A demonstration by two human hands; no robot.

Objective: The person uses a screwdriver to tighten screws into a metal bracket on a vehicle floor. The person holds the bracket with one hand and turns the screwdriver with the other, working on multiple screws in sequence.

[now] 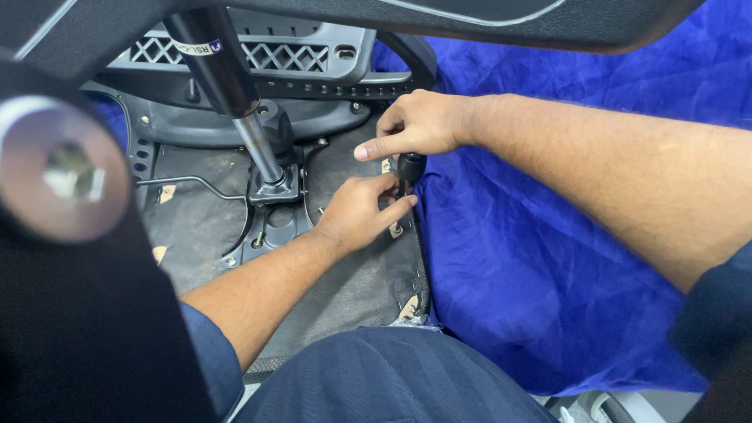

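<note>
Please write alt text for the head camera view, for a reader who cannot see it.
Two bare hands work at the edge of an upturned chair seat on blue cloth: the right hand grips a black tool handle, the left hand steadies beside it.

**Even light, blurred near edges**

The light fell soft and even from above, bright enough over my forearms and the blue cloth (548, 258), whose folds caught a mild sheen. My right hand (419, 125) and left hand (360, 211) stayed sharp, casting only faint shadows on the dark seat underside (196, 227). At near left, the round metal cap (63, 168) was badly out of focus, with a pale glare. The dark bar (470, 19) along the far edge blurred too.
</note>
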